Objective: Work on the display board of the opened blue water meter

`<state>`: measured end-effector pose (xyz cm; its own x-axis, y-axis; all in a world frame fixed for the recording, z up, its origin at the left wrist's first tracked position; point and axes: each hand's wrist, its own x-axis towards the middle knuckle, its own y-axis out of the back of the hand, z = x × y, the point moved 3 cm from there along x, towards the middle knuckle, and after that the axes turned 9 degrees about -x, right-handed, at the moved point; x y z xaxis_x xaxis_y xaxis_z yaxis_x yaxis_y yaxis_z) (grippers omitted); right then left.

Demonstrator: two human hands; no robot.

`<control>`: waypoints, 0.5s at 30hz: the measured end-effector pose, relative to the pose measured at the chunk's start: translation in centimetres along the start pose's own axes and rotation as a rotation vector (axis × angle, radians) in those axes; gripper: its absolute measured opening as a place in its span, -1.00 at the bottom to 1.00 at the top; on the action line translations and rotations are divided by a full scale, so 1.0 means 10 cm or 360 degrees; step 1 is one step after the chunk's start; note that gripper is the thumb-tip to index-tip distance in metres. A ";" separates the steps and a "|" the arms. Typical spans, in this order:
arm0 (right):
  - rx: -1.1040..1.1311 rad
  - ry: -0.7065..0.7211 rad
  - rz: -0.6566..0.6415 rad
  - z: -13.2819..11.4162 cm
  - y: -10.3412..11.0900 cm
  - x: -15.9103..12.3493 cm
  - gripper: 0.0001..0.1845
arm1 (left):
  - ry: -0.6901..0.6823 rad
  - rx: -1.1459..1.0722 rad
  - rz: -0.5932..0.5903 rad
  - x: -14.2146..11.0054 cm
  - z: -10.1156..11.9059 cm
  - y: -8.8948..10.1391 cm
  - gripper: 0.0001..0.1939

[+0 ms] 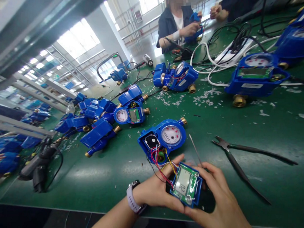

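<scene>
My left hand and my right hand together hold a green circuit board with a small LCD screen, set in a blue backing. Red, yellow and black wires run from the board to an opened blue water meter, which lies on the mat just beyond my hands. Its dial faces up and its brass end fittings show. A thin steel blade rises from behind the board near my right hand, and its handle is hidden. Black-handled pliers lie open to the right.
The green bench mat is strewn with white plastic flakes. Several blue water meters lie in a heap to the far left and along the right. A white power strip with cables lies at the back. At the far end, a co-worker's hands hold a blue meter.
</scene>
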<state>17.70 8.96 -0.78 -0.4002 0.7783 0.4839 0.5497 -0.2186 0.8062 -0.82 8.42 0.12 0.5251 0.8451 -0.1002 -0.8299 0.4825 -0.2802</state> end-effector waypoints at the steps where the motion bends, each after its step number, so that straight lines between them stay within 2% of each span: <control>1: 0.0028 0.0008 -0.0027 -0.01 -0.01 0.00 -0.31 | -0.0037 0.0004 -0.0053 0.02 0.02 0.02 0.11; 4: 0.0067 0.0019 -0.0052 -0.05 -0.03 0.03 -0.27 | -0.0192 0.0085 -0.0157 0.06 0.04 0.06 0.09; 9: 0.0104 0.0081 0.0054 -0.07 0.02 0.08 -0.20 | -0.0254 0.0043 -0.0133 0.07 0.00 0.04 -0.06; 12: 0.0135 0.0048 0.0068 -0.01 0.08 0.00 -0.36 | -0.0207 -0.0124 -0.0138 0.04 -0.02 0.03 -0.12; 15: 0.0181 -0.0184 0.0067 0.09 0.18 -0.19 -0.54 | -0.0142 -0.0187 -0.0214 0.01 -0.03 0.02 -0.07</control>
<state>20.15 7.67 -0.51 -0.2919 0.8338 0.4686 0.6462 -0.1893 0.7393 -0.87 8.57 -0.24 0.6069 0.7943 0.0293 -0.7228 0.5669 -0.3952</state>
